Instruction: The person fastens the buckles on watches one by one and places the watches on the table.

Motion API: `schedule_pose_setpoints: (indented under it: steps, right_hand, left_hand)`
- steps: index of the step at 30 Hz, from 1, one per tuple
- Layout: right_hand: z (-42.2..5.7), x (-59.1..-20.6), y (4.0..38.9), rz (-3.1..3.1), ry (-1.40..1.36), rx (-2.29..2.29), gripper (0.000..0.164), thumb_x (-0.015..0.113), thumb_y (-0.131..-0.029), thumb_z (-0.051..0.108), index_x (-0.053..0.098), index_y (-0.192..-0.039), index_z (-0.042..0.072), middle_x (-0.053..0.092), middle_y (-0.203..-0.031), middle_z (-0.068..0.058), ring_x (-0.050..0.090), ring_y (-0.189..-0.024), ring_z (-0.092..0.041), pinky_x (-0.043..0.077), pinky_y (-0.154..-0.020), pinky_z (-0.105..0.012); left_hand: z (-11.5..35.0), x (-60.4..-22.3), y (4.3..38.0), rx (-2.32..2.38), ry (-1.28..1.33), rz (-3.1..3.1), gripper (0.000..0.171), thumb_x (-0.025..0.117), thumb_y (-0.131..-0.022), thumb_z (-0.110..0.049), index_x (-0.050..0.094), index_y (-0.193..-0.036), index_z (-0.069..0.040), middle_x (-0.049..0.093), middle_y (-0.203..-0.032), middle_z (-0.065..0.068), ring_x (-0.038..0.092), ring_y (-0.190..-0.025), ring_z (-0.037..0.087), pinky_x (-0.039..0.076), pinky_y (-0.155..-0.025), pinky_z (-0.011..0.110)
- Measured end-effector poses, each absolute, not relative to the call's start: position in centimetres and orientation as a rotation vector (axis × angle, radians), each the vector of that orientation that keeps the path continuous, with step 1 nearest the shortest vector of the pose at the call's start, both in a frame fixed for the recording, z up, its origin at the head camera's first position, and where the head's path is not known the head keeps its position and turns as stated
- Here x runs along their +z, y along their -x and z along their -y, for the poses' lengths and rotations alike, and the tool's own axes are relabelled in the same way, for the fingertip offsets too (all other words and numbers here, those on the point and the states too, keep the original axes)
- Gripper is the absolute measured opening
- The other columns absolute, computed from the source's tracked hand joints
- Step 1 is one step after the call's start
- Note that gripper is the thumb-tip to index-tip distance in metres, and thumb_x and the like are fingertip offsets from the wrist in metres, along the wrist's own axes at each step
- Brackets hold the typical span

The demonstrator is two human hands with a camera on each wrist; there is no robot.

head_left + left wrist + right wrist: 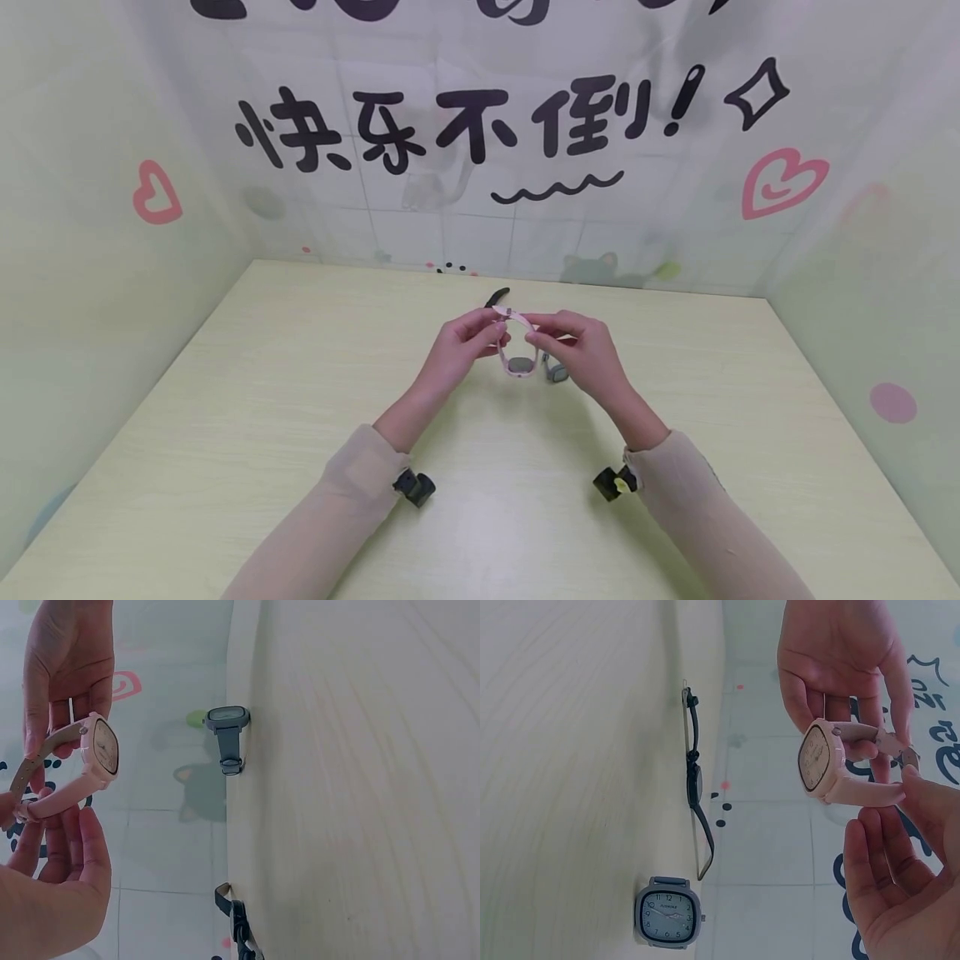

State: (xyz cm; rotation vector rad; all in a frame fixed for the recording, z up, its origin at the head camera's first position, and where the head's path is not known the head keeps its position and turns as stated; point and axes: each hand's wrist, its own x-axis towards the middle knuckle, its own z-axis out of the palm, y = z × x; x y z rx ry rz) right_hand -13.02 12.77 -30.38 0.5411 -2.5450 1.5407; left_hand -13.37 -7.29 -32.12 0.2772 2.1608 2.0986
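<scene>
A pink wristwatch (pixel 521 367) is held in the air above the table by both hands, its strap bent into a loop and its case hanging lowest. My left hand (pixel 461 342) pinches one side of the strap, near the buckle end. From the other side, my right hand (pixel 588 346) grips the strap between thumb and fingers. In the right wrist view the round dial (pixel 815 759) faces away from the hands. Fingers partly cover where the strap ends meet, so I cannot tell whether the buckle is fastened.
Behind the right hand a grey square-cased watch (pixel 669 915) rests on the pale wooden table (pixel 300 375). A black-strapped watch (pixel 694 784) lies farther back, partly hidden by the left hand in the head view. A printed white curtain (pixel 450 225) encloses the table's back and sides.
</scene>
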Motion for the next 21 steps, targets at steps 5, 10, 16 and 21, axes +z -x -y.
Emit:
schedule_pose_setpoints:
  steps: [5,10,16,21]
  right_hand:
    - [-12.74,-30.42,12.97,2.535,-0.537,1.560,0.027,0.074,-0.090,0.013,0.075,-0.116,0.009,0.075,-0.096,-0.013,0.066,-0.086,-0.013,0.057,-0.079,-0.018]
    - [-12.62,-30.28,12.80,2.533,-0.543,1.583,0.026,0.075,-0.089,0.012,0.076,-0.115,0.008,0.074,-0.095,-0.013,0.064,-0.085,-0.011,0.057,-0.078,-0.018]
    - [-12.49,-30.23,12.71,2.574,-0.549,1.570,0.023,0.076,-0.088,0.013,0.076,-0.111,0.007,0.075,-0.099,-0.012,0.066,-0.086,-0.017,0.057,-0.077,-0.019]
    - [-12.46,-30.13,12.71,2.645,-0.545,1.521,0.026,0.075,-0.090,0.017,0.074,-0.114,0.007,0.076,-0.104,-0.011,0.070,-0.090,-0.021,0.059,-0.080,-0.028]
  left_hand:
    - [7.24,-32.25,13.44,2.105,-0.341,-2.170,0.027,0.056,-0.102,-0.013,0.062,-0.125,0.000,0.068,-0.118,0.024,0.069,-0.104,0.018,0.056,-0.097,0.035]
    - [7.04,-32.18,13.28,2.157,-0.385,-2.167,0.027,0.057,-0.102,-0.011,0.062,-0.126,0.001,0.068,-0.118,0.023,0.069,-0.103,0.017,0.057,-0.095,0.035]
    - [6.77,-31.93,12.97,2.198,-0.341,-2.175,0.027,0.059,-0.100,-0.010,0.065,-0.124,0.001,0.068,-0.112,0.020,0.067,-0.096,0.014,0.058,-0.092,0.030]
    - [6.74,-31.79,12.88,2.172,-0.276,-2.217,0.028,0.062,-0.099,-0.011,0.067,-0.124,-0.001,0.070,-0.115,0.019,0.067,-0.098,0.022,0.058,-0.091,0.027]
